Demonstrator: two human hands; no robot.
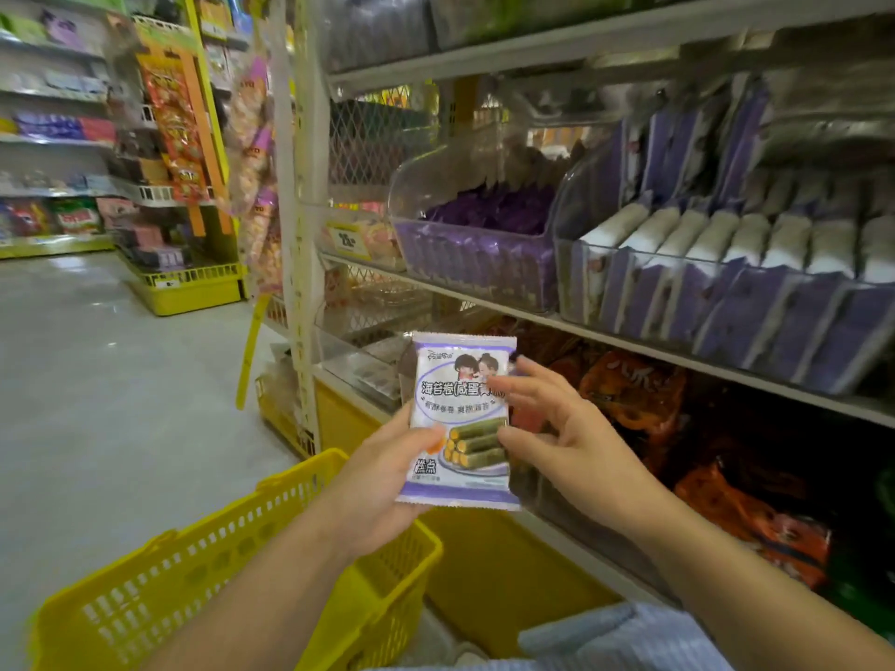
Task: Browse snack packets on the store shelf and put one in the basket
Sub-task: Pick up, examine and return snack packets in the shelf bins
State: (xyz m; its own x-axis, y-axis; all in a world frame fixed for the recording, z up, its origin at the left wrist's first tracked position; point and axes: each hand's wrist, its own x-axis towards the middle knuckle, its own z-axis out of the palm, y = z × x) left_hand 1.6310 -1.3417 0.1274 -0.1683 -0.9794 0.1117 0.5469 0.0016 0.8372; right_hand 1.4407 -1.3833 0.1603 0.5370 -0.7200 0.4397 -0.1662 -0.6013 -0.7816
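Now, snack packet (460, 394) upright in left hand (382, 477), right hand (571, 428) touching (basket (193, 573) below).

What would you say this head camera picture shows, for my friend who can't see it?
A left hand grips a purple-and-white snack packet picturing seaweed rolls, while the right hand touches its right edge. Below is a yellow basket; clear shelf bins of purple packets stand to the right.
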